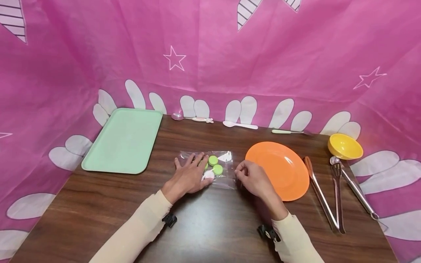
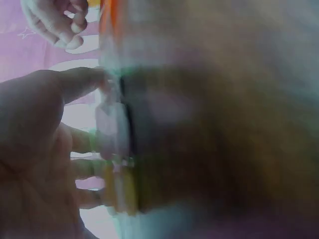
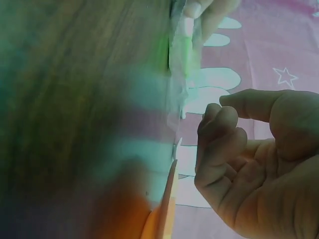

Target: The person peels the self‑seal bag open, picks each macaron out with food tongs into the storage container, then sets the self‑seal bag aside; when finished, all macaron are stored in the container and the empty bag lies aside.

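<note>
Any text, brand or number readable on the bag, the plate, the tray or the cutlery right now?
No readable text in any view.
Clear bag under the left hand: no print visible.
Orange plate, green tray, yellow bowl, tongs: plain, unmarked.
Pink backdrop: only star and petal shapes, no words.
Both wrist views: too blurred to tell.
</note>
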The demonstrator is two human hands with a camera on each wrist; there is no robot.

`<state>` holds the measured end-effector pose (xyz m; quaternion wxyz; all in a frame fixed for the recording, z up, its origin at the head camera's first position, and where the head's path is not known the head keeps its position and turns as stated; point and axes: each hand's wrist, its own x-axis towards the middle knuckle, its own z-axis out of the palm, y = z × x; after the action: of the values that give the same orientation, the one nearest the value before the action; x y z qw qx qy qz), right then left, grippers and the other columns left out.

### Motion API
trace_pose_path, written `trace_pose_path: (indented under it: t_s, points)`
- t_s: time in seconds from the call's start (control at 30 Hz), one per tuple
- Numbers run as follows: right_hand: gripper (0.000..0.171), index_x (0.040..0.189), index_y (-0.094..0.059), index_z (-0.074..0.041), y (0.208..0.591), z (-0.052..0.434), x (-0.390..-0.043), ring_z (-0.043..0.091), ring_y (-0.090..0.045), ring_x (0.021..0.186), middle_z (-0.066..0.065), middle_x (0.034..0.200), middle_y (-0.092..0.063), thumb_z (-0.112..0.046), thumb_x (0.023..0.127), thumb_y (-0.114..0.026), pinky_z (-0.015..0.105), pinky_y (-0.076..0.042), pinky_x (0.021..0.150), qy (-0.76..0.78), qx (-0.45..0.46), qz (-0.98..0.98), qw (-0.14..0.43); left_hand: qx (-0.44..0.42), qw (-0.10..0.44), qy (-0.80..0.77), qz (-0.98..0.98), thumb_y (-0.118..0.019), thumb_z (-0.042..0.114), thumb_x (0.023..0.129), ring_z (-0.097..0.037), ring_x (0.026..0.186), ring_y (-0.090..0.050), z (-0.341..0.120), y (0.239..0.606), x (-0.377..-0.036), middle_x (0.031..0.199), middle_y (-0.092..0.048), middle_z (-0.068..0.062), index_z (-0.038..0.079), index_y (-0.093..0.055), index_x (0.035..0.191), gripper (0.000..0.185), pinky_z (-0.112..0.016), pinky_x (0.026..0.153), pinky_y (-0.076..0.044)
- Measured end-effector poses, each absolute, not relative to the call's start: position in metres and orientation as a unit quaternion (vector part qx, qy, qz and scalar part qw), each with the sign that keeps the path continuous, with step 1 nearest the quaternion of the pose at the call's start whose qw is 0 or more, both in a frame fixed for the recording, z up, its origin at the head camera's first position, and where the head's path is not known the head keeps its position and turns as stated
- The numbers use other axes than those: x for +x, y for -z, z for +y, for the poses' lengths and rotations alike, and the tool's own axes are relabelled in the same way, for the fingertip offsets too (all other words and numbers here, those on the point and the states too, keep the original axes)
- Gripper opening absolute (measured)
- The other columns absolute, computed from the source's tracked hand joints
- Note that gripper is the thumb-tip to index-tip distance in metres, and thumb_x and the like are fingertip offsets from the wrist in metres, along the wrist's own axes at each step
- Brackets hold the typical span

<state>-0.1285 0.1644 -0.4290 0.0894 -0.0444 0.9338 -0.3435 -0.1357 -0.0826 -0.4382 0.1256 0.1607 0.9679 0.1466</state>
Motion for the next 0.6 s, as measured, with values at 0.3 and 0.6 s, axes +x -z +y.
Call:
trace_pose_path:
  t_s: [0.3, 0.6]
  points:
    - [0.005, 0.099, -0.071, -0.011, 0.432, 0.175, -0.106, 0.016, -0.056, 0.069, 0.002, 0.075, -0.063, -0.015, 0.102, -0.071, 0.028, -0.048, 0.067, 0.352, -0.039, 0.929, 0.109, 0.246, 0.046, -0.166, 0.954, -0.076, 0.039, 0.1, -0.035, 0.152, -0.048, -0.049, 0.428, -0.16, 0.159, -0.055, -0.01, 0.018, -0.073, 0.133, 0.04, -0.079, 0.122, -0.027]
    - [0.006, 0.097, -0.072, -0.012, 0.427, 0.194, -0.085, 0.013, -0.058, 0.067, 0.0, 0.076, -0.063, -0.015, 0.102, -0.071, 0.024, -0.048, 0.067, 0.369, -0.047, 0.923, 0.1, 0.252, 0.042, -0.137, 0.957, -0.081, 0.026, 0.093, -0.029, 0.115, -0.065, -0.032, 0.431, -0.17, 0.121, -0.07, -0.003, 0.018, -0.084, 0.094, 0.009, -0.062, 0.111, -0.044]
